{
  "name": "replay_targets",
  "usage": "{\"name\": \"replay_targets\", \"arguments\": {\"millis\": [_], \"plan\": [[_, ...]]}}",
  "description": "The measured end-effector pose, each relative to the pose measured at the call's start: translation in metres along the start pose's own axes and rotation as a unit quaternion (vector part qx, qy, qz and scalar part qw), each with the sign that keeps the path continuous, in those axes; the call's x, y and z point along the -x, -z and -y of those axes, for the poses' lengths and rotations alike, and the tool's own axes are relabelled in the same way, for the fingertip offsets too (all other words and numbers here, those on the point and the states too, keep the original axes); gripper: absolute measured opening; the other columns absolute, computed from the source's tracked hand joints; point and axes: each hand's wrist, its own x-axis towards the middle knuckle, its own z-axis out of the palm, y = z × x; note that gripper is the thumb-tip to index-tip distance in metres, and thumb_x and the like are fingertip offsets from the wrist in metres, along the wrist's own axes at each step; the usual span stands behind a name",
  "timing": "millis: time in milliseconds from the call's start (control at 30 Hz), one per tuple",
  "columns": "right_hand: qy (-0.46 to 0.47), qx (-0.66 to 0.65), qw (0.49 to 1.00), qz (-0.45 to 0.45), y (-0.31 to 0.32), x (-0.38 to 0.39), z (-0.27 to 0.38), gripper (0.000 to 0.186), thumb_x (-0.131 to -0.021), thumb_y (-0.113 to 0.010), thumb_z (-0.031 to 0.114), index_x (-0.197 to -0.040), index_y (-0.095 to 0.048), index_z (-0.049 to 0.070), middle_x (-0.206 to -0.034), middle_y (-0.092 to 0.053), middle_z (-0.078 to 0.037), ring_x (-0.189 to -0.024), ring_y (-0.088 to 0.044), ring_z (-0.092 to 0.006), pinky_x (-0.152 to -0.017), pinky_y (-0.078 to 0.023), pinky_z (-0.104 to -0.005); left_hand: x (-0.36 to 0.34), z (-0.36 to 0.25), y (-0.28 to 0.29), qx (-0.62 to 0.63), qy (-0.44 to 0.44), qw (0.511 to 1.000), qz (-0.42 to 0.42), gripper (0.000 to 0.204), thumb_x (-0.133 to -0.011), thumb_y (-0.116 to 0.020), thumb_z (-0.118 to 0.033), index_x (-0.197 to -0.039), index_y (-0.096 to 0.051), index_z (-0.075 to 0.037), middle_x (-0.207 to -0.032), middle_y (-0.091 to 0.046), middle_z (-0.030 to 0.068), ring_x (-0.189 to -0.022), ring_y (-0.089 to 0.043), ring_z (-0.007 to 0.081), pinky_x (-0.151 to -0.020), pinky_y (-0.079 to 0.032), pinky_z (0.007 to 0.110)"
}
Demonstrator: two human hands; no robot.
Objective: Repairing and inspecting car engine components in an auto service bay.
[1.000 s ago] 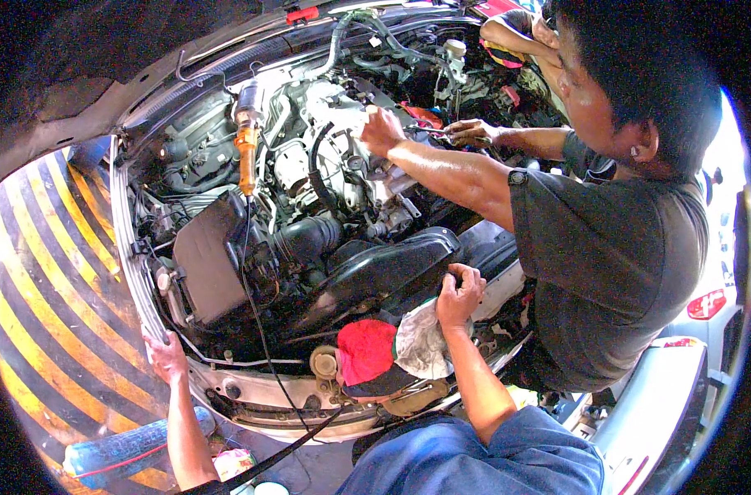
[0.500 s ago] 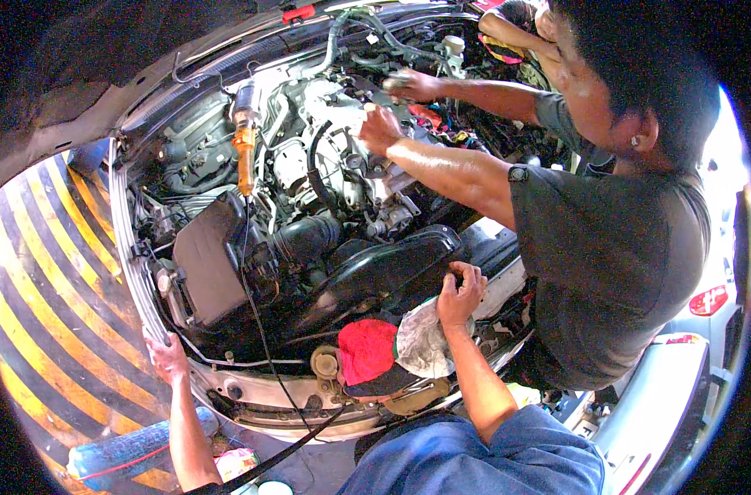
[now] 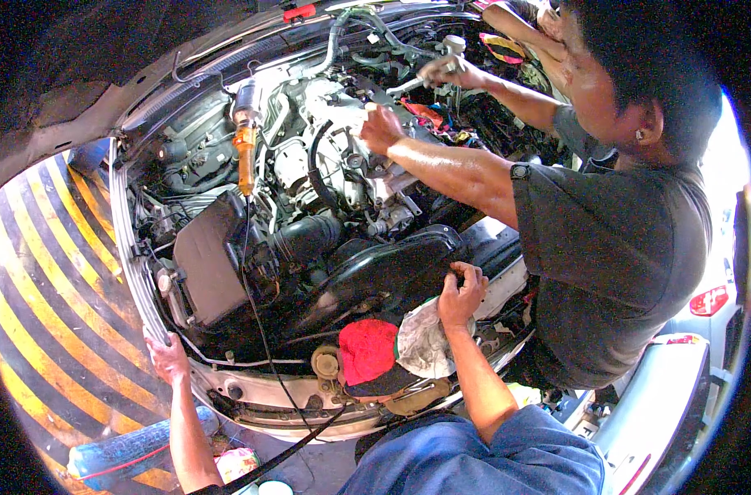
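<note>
My left hand rests on the car's left fender edge, thumb and fingers apart, with no tool in it. My right hand is raised near the front of the engine bay, its fingers loosely bent and the thumb apart; nothing shows between them. Just left of its wrist lies a grey-white cloth, beside a red cloth. Beyond both hands is the open engine, where a co-worker's near hand touches the top and the far hand is on a silver bar-like tool.
An orange work lamp hangs over the engine, its black cable running toward me. The co-worker leans in from the right; another person's arm shows behind. A blue cylinder lies on the striped floor.
The co-worker's far hand has swung right and away from the near hand, bringing the silver tool into view. Both my hands stay where they were.
</note>
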Motion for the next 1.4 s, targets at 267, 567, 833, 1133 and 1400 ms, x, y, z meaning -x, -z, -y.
{"name": "replay_targets", "arguments": {"millis": [267, 567, 833, 1133, 1400], "plan": [[-0.024, 0.020, 0.999, -0.010, -0.003, 0.001, 0.002, 0.016, -0.080, -0.068, 0.013, -0.096, -0.073, 0.013, -0.102, -0.070, -0.007, -0.101, -0.060, -0.0328, -0.093, -0.046, -0.0455, -0.006, 0.009, -0.012, 0.010, -0.013, 1.000, -0.021, 0.074, -0.095, -0.060, -0.040, -0.155, -0.037, -0.005, -0.142, -0.059, 0.0267, -0.119, -0.063, 0.0472, -0.101, -0.050, 0.053], [-0.034, 0.011, 0.999, -0.002, -0.001, 0.001, 0.004, 0.017, -0.081, -0.068, 0.013, -0.097, -0.074, 0.014, -0.104, -0.070, -0.007, -0.103, -0.059, -0.0317, -0.094, -0.046, -0.0450, -0.006, 0.011, -0.015, 0.008, -0.018, 0.999, -0.031, 0.073, -0.095, -0.059, -0.038, -0.158, -0.035, -0.011, -0.146, -0.057, 0.0243, -0.120, -0.063, 0.0465, -0.100, -0.051, 0.053], [-0.032, 0.012, 0.999, -0.002, -0.001, 0.001, 0.004, 0.017, -0.081, -0.068, 0.014, -0.097, -0.073, 0.014, -0.105, -0.070, -0.007, -0.104, -0.059, -0.0321, -0.094, -0.046, -0.0452, -0.008, 0.017, -0.019, 0.024, -0.038, 0.998, -0.040, 0.073, -0.095, -0.059, -0.038, -0.158, -0.033, -0.012, -0.147, -0.056, 0.0242, -0.121, -0.062, 0.0467, -0.101, -0.050, 0.053], [-0.006, 0.019, 1.000, -0.007, -0.001, 0.002, 0.000, 0.016, -0.082, -0.066, 0.018, -0.097, -0.070, 0.015, -0.104, -0.069, -0.005, -0.103, -0.059, -0.0318, -0.094, -0.043, -0.0466, -0.010, 0.017, -0.021, 0.017, -0.028, 0.999, -0.042, 0.074, -0.095, -0.059, -0.039, -0.158, -0.035, -0.010, -0.146, -0.057, 0.0237, -0.120, -0.063, 0.0462, -0.100, -0.051, 0.053], [0.024, 0.013, 1.000, -0.011, -0.001, 0.001, -0.002, 0.015, -0.082, -0.067, 0.017, -0.097, -0.070, 0.014, -0.101, -0.071, -0.005, -0.101, -0.063, -0.0302, -0.096, -0.043, -0.0467, -0.007, 0.017, -0.022, 0.028, -0.042, 0.997, -0.064, 0.073, -0.095, -0.059, -0.040, -0.158, -0.035, -0.013, -0.141, -0.061, 0.0236, -0.113, -0.066, 0.0476, -0.097, -0.051, 0.054]]}}
